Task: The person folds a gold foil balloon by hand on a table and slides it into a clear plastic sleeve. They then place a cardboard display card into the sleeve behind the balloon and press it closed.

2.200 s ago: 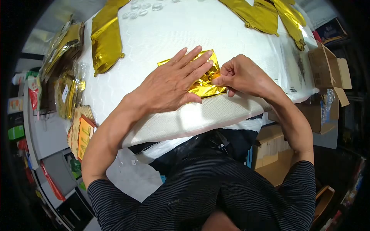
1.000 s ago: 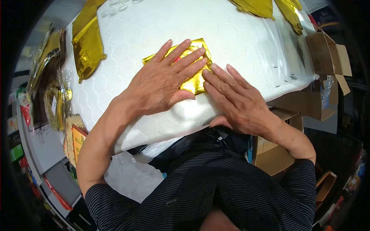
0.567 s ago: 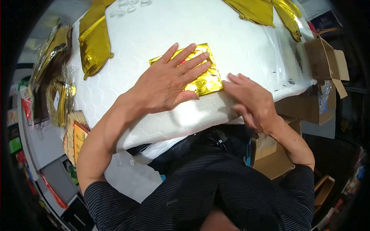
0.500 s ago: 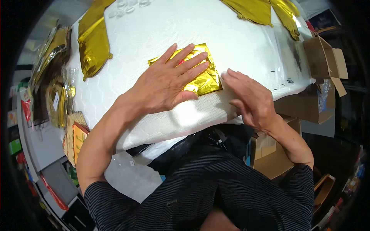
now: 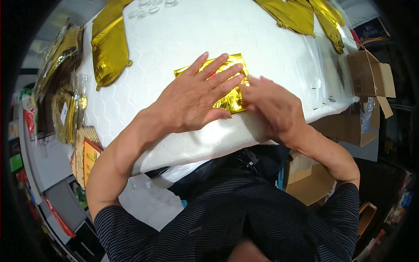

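A shiny gold foil packet (image 5: 232, 101) with a bit of red on it lies on the white padded table cover (image 5: 183, 35). My left hand (image 5: 192, 97) rests flat across the packet with its fingers spread and hides much of it. At the packet's right edge is my right hand (image 5: 277, 107), blurred by motion. Its fingertips overlap that edge, and whether they hold anything cannot be made out.
Gold foil shapes lie at the back left (image 5: 109, 52) and back right (image 5: 294, 17). Small clear discs (image 5: 152, 8) sit at the far edge. Bagged gold items (image 5: 65, 113) are on the left, cardboard boxes (image 5: 364, 72) on the right.
My right hand has moved left, from beside the packet to its right edge. My left hand stays flat on the packet. The whole view has shifted slightly.
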The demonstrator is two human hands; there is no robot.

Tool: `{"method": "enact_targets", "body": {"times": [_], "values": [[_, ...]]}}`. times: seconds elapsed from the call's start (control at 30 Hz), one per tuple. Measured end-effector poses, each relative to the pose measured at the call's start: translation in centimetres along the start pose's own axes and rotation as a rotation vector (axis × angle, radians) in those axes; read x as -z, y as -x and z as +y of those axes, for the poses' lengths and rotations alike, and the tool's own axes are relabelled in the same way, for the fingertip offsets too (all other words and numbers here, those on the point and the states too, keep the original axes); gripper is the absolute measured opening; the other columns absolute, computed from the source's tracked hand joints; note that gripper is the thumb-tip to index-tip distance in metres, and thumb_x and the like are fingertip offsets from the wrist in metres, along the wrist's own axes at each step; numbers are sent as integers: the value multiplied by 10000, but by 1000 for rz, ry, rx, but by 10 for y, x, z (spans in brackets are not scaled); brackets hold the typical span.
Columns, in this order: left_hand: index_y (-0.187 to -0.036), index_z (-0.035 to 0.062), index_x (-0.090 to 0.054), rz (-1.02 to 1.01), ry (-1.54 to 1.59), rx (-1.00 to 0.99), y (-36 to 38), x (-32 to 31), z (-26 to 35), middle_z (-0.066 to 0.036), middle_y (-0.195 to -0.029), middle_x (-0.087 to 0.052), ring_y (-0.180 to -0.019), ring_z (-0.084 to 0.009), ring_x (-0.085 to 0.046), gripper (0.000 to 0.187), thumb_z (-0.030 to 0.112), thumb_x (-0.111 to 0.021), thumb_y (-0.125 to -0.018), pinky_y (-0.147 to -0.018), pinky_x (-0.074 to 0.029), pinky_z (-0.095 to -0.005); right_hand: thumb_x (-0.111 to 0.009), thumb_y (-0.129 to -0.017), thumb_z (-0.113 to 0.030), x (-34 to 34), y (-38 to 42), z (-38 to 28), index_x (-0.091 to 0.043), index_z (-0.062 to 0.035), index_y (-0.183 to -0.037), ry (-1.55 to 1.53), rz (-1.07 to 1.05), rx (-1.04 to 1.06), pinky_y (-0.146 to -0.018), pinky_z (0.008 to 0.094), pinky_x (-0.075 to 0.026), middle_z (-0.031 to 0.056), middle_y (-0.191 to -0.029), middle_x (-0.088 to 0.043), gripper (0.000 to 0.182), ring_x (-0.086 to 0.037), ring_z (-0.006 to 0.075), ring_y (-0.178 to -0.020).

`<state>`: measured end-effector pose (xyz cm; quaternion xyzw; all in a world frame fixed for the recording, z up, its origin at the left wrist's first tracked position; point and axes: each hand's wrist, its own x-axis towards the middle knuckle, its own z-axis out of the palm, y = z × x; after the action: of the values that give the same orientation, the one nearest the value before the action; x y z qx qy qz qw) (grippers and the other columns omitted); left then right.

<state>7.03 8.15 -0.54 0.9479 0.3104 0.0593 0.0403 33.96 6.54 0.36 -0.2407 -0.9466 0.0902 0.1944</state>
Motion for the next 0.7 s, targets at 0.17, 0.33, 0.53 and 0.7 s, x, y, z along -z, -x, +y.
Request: {"method": "enact_targets", "body": {"times": [0.17, 0.33, 0.53, 0.7], "values": [[-1584, 69, -351, -15, -7, 14, -2, 2, 2, -110, -1657, -326, -1579, -308, -163, 790, 611, -444, -1016, -1304, -105, -494, -629, -942, -88, -8, -50, -5, -495, 87, -1404, 94, 347, -202, -1147, 497, -449, 249, -1413, -586, 511, -577, 375, -1333], [-1561, 11, -313, -11, 93, 47, -1, 4, 1, -222, -1625, -331, -1563, -335, -217, 865, 598, -559, -977, -1308, -102, -494, -762, -881, -176, -41, -49, 6, -404, 84, -1495, 95, 202, -239, -1174, 488, -411, 271, -1511, -487, 757, -530, 380, -1375], [-1566, -12, -256, 115, 307, 104, 0, 2, -3, -244, -1618, -325, -1544, -382, -252, 940, 480, -716, -911, -1299, -175, -467, -709, -931, -165, -42, -49, 3, -432, 77, -1482, 87, 151, -238, -1221, 493, -333, 284, -1545, -437, 663, -450, 407, -1436], [-1576, -25, -238, 366, 443, 219, 17, 15, 4, -255, -1630, -308, -1509, -409, -328, 956, 343, -782, -883, -1266, -253, -478, -649, -974, -231, -41, -48, 5, -522, 99, -1401, 165, 97, -201, -1218, 494, -320, 315, -1529, -441, 554, -431, 430, -1444]]}}
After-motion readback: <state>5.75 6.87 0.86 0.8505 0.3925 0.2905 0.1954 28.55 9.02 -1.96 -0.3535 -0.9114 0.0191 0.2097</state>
